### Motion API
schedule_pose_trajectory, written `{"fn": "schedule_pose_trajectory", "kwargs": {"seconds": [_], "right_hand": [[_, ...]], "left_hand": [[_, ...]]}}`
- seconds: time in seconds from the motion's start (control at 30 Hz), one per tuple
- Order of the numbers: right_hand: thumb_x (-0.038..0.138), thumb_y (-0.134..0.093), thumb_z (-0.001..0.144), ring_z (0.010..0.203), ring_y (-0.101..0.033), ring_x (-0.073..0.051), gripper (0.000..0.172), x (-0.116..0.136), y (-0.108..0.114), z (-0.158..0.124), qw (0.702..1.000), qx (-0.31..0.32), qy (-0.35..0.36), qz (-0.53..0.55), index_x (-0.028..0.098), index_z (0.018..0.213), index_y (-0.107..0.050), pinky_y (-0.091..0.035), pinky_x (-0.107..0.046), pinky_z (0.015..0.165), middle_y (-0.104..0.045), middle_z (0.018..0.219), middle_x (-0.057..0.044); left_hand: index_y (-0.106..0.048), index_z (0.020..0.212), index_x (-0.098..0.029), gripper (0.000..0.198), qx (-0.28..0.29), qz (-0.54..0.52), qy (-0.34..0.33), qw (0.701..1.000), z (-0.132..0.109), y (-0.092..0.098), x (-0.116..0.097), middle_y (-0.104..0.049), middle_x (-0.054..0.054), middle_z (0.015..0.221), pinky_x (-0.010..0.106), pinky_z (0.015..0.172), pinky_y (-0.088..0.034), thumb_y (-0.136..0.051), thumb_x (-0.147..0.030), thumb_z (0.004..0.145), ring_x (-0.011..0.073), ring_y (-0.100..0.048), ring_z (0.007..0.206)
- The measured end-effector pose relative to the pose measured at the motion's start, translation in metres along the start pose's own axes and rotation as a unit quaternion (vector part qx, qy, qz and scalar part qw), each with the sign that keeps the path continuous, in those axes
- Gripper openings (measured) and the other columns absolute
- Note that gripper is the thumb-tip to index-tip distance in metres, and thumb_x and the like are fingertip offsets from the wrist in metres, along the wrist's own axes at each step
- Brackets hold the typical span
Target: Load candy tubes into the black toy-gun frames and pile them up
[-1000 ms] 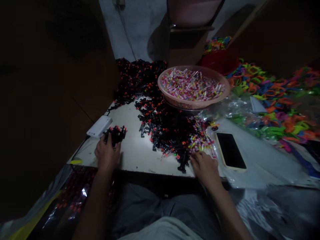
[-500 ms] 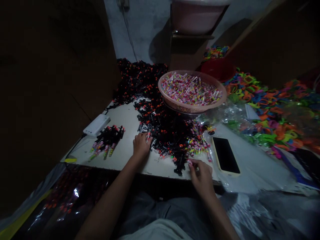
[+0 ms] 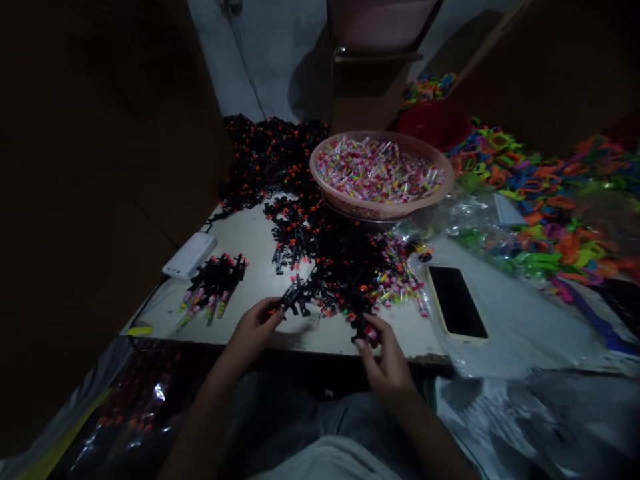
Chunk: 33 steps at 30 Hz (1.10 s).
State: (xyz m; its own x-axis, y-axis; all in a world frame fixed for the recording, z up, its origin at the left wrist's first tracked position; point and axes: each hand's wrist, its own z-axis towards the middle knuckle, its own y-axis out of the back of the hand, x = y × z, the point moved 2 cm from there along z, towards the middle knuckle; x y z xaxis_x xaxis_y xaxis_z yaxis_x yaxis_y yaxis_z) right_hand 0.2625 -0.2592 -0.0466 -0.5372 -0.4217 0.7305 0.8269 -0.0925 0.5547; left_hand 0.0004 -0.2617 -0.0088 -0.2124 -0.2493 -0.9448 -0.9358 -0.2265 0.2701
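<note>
Left hand (image 3: 253, 328) fingers grip a black toy (image 3: 296, 300); right hand (image 3: 386, 360) fingers pinch a pink piece (image 3: 371, 333) over the near counter (image 3: 250, 233) edge.

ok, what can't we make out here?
Head view:
Shape of the black plastic piece in the left hand: too small, dim.
What the right hand has in its grip: the hand hides it.
Everything left of the table: darkness.
Contents of the bag below the table edge: glare, shadow.
</note>
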Motion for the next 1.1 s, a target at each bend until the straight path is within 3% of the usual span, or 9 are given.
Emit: {"fn": "schedule_pose_trajectory", "kwargs": {"seconds": [0.13, 0.23, 0.3, 0.4, 0.5, 0.57, 0.67, 0.9, 1.1], "right_hand": [[0.025, -0.051, 0.090, 0.082, -0.055, -0.022, 0.039, 0.034, -0.004, 0.012, 0.982, 0.083, 0.155, -0.067, 0.019, 0.128, -0.048, -0.041, -0.038, 0.074, -0.062, 0.091, -0.008], [0.018, -0.046, 0.090, 0.076, -0.056, -0.021, 0.022, 0.037, -0.004, 0.018, 0.975, 0.130, 0.165, -0.070, 0.018, 0.106, -0.061, -0.038, -0.036, 0.070, -0.063, 0.082, -0.006], [0.020, -0.046, 0.090, 0.074, -0.057, -0.019, 0.016, 0.035, -0.004, 0.016, 0.982, 0.140, 0.127, -0.022, 0.018, 0.094, -0.062, -0.039, -0.033, 0.067, -0.065, 0.081, -0.005], [0.028, -0.049, 0.090, 0.066, -0.056, -0.017, 0.013, 0.032, -0.012, 0.006, 0.988, 0.145, 0.017, 0.055, 0.020, 0.085, -0.059, -0.041, -0.029, 0.061, -0.062, 0.072, -0.002], [0.029, -0.048, 0.090, 0.064, -0.056, -0.015, 0.010, 0.035, -0.023, -0.007, 0.973, 0.173, -0.058, 0.139, 0.021, 0.092, -0.053, -0.044, -0.026, 0.059, -0.058, 0.071, 0.000], [0.029, -0.049, 0.089, 0.069, -0.058, -0.014, 0.016, 0.037, -0.027, -0.012, 0.965, 0.169, -0.083, 0.184, 0.021, 0.103, -0.046, -0.047, -0.025, 0.062, -0.059, 0.080, 0.000], [0.029, -0.045, 0.091, 0.076, -0.060, -0.015, 0.016, 0.038, -0.026, -0.015, 0.969, 0.135, -0.091, 0.186, 0.021, 0.105, -0.041, -0.049, -0.027, 0.067, -0.058, 0.087, -0.003], [0.028, -0.041, 0.093, 0.080, -0.059, -0.018, 0.010, 0.040, -0.023, -0.016, 0.986, 0.098, -0.030, 0.129, 0.020, 0.096, -0.047, -0.048, -0.032, 0.073, -0.059, 0.085, -0.006], [0.029, -0.043, 0.094, 0.070, -0.060, -0.014, 0.010, 0.046, -0.021, -0.017, 0.980, 0.076, -0.061, 0.173, 0.021, 0.094, -0.049, -0.050, -0.025, 0.063, -0.060, 0.079, -0.003]], "left_hand": [[-0.067, 0.108, -0.018, 0.044, 0.194, -0.143, 0.118, 0.963, -0.036, -0.017, -0.002, -0.061, -0.001, 0.070, 0.025, 0.064, -0.043, -0.071, -0.032, 0.066, 0.0126, -0.054, 0.063], [-0.065, 0.115, -0.020, 0.049, 0.240, -0.282, 0.168, 0.913, -0.051, -0.028, 0.010, -0.063, 0.003, 0.081, 0.024, 0.065, -0.044, -0.070, -0.040, 0.070, 0.0129, -0.056, 0.070], [-0.064, 0.116, -0.022, 0.054, 0.225, -0.346, 0.145, 0.899, -0.056, -0.035, 0.019, -0.063, 0.003, 0.082, 0.024, 0.067, -0.045, -0.072, -0.046, 0.069, 0.0131, -0.057, 0.073], [-0.066, 0.112, -0.024, 0.060, 0.181, -0.347, 0.104, 0.914, -0.063, -0.052, 0.028, -0.066, 0.003, 0.091, 0.024, 0.075, -0.047, -0.084, -0.035, 0.057, 0.0146, -0.061, 0.082], [-0.068, 0.100, -0.018, 0.046, 0.093, -0.338, 0.136, 0.927, -0.067, -0.072, 0.030, -0.070, 0.008, 0.098, 0.029, 0.082, -0.049, -0.083, -0.033, 0.059, 0.0194, -0.064, 0.089], [-0.068, 0.093, -0.015, 0.041, 0.025, -0.357, 0.164, 0.919, -0.067, -0.080, 0.028, -0.071, 0.008, 0.091, 0.029, 0.077, -0.052, -0.080, -0.039, 0.062, 0.0193, -0.067, 0.083], [-0.066, 0.090, -0.014, 0.042, -0.022, -0.382, 0.172, 0.908, -0.066, -0.080, 0.023, -0.072, 0.007, 0.090, 0.027, 0.073, -0.054, -0.083, -0.035, 0.058, 0.0174, -0.068, 0.080], [-0.066, 0.088, -0.010, 0.038, -0.027, -0.374, 0.142, 0.916, -0.071, -0.074, 0.017, -0.073, 0.008, 0.085, 0.028, 0.076, -0.055, -0.084, -0.026, 0.058, 0.0172, -0.069, 0.080], [-0.063, 0.090, -0.011, 0.043, -0.057, -0.370, 0.128, 0.918, -0.073, -0.074, 0.013, -0.074, 0.007, 0.083, 0.030, 0.074, -0.056, -0.084, -0.028, 0.056, 0.0192, -0.070, 0.077]]}}
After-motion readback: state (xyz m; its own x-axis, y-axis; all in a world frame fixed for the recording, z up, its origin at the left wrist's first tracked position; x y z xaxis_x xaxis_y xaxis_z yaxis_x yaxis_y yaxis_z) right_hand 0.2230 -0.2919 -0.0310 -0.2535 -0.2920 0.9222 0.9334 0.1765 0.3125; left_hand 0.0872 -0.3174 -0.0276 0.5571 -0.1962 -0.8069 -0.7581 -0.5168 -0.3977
